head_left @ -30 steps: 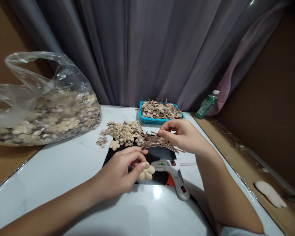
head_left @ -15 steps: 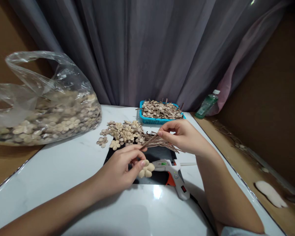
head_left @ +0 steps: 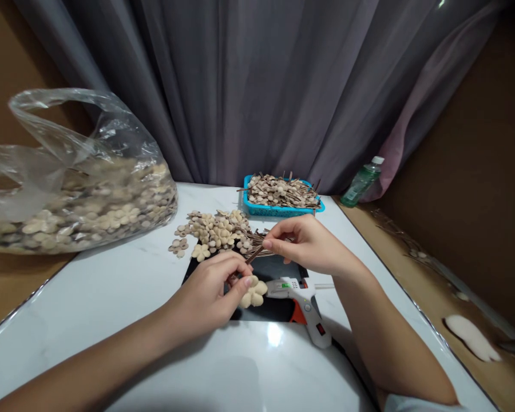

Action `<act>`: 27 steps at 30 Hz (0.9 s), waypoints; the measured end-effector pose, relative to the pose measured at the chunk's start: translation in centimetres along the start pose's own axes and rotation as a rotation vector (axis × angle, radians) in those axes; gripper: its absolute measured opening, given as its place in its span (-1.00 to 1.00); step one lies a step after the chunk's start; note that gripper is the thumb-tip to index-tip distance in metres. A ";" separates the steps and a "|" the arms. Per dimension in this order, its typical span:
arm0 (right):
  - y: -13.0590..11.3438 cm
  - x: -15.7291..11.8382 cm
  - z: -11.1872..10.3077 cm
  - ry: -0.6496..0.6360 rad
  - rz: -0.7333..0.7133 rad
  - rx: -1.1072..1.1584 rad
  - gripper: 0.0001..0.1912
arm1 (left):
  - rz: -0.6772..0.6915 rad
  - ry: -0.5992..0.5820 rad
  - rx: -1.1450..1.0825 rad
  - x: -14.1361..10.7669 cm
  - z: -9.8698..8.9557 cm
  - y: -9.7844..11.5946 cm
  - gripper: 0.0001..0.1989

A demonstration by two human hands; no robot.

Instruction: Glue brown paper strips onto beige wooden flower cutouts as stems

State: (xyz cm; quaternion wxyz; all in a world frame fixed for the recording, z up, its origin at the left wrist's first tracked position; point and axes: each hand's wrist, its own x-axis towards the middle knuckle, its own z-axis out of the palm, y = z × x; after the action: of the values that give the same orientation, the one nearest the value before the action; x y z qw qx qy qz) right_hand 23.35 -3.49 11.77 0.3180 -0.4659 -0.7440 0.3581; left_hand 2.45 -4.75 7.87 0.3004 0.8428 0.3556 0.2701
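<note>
My left hand (head_left: 221,292) is closed, pinching a cream fabric flower (head_left: 254,292) between thumb and fingers. A thin brown strip (head_left: 254,255) runs between the two hands. Its upper end is pinched in my right hand (head_left: 298,245), and its lower end reaches the fingers of my left hand; whether they grip it too is hidden. Just right of the flower, a white glue gun (head_left: 302,300) with an orange trigger lies on its side, nozzle towards the flower. Behind my hands lie a heap of fabric flowers (head_left: 218,229) and a bundle of brown strips (head_left: 257,239), partly covered by my right hand.
A black mat (head_left: 264,313) lies under the glue gun. At the back stands a blue basket (head_left: 278,210) filled with flowers and strips. A clear plastic bag (head_left: 111,189) of flowers sits left. A green bottle (head_left: 361,184) stands at the back right, before a grey curtain (head_left: 240,86).
My right hand has moved left and slightly down with the strip, closer to my left hand, so less of the strip shows. The flower has shifted slightly left.
</note>
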 end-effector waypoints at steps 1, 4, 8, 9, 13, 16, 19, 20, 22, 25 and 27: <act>0.1 0.0 -0.1 -0.003 0.011 0.012 -0.78 | -0.004 -0.001 -0.001 0.0 0.0 0.0 -0.86; 0.3 0.2 -0.2 0.031 -0.008 -0.012 -0.79 | -0.014 -0.002 -0.014 0.1 0.0 -0.1 -0.85; 0.3 0.3 0.1 0.121 -0.065 -0.091 -0.81 | -0.042 -0.005 -0.040 0.3 -0.1 -0.1 -0.84; 0.2 0.2 0.2 0.140 -0.073 -0.106 -0.81 | -0.053 -0.008 -0.047 0.4 -0.2 -0.2 -0.83; 0.1 0.1 0.6 0.178 -0.132 -0.233 -0.83 | -0.107 -0.022 -0.112 0.5 -0.6 -0.8 -0.82; 0.6 0.4 1.6 0.182 -0.235 -0.402 -0.85 | -0.130 -0.034 -0.142 0.4 -0.8 -1.8 -0.80; 1.9 1.1 3.2 0.223 -0.296 -0.557 -0.85 | -0.157 -0.032 -0.089 0.2 -0.6 -3.0 -0.79; 2.3 1.3 3.7 0.235 -0.298 -0.604 -0.84 | -0.169 -0.029 -0.072 0.2 -0.4 -3.4 -0.78; 3.1 1.7 4.6 0.244 -0.299 -0.678 -0.81 | -0.187 -0.022 -0.055 0.2 -0.1 -4.0 -0.78; 3.8 2.0 5.4 0.241 -0.305 -0.715 -0.80 | -0.180 -0.012 -0.063 0.1 0.4 -4.7 -0.78; 3.8 2.0 5.4 0.234 -0.310 -0.712 -0.80 | -0.168 -0.027 -0.100 -0.1 0.4 -5.3 -0.77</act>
State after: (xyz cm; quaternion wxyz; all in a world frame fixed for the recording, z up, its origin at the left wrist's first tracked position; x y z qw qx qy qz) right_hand 20.03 -1.72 5.95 0.2694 -0.4667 -0.8419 -0.0295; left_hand 0.36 -1.97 3.92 0.3686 0.7974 0.4070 0.2501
